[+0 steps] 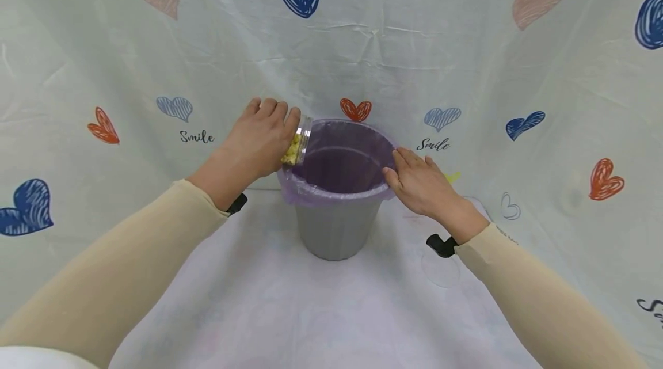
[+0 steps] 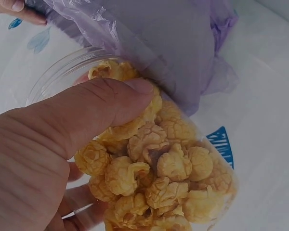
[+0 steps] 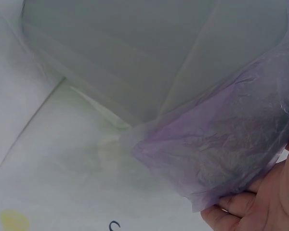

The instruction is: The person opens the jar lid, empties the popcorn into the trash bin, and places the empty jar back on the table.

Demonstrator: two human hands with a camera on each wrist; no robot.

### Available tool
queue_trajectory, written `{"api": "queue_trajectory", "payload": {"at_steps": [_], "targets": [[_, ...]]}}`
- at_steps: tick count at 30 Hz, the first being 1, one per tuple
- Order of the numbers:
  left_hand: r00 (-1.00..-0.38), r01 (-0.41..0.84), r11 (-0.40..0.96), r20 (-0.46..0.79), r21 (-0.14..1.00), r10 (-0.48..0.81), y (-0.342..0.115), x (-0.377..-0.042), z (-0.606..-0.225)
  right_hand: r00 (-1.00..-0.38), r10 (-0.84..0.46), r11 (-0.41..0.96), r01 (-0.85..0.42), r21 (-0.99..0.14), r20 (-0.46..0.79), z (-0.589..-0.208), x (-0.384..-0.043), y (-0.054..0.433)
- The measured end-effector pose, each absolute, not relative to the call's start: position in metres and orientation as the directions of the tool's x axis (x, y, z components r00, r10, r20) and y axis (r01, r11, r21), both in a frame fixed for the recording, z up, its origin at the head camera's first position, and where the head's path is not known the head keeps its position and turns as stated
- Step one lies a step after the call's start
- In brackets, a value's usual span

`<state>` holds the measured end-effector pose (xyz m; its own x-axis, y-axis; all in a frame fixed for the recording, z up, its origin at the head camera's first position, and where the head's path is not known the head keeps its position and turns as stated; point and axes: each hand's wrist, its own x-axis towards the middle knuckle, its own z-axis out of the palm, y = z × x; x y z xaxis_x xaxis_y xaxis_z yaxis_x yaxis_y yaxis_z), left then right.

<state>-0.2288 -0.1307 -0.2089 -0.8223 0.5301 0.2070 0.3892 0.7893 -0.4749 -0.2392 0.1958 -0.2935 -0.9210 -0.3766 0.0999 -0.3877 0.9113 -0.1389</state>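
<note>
Grey plastic bin (image 1: 335, 231) lined with translucent purple plastic bag (image 1: 339, 167). Clear plastic jar (image 1: 300, 140) of golden-yellow popcorn (image 2: 159, 168). White cloth backdrop (image 1: 466, 69) printed with navy, orange-red, pale pink hearts, black "Smile" script. Beige sleeves (image 1: 119, 277).

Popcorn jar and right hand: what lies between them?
In the head view, only the bin's open mouth, lined with the purple bag, separates the popcorn jar from the right hand.

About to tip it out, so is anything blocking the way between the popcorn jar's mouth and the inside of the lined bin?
Nothing visible does. The left hand holds the popcorn jar tilted at the bin rim, its mouth facing the open purple liner. The right hand rests on the far rim, clear of the opening.
</note>
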Motion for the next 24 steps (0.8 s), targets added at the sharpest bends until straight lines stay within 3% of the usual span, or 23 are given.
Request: {"api": "queue_trajectory", "payload": {"at_steps": [24], "targets": [[-0.810, 0.384, 0.779, 0.224, -0.495, 0.542, -0.1226, -0.2278, -0.2088, -0.918, -0.381, 0.908, -0.394, -0.142, 0.111, -0.2954, -0.2395, 0.1968]]}}
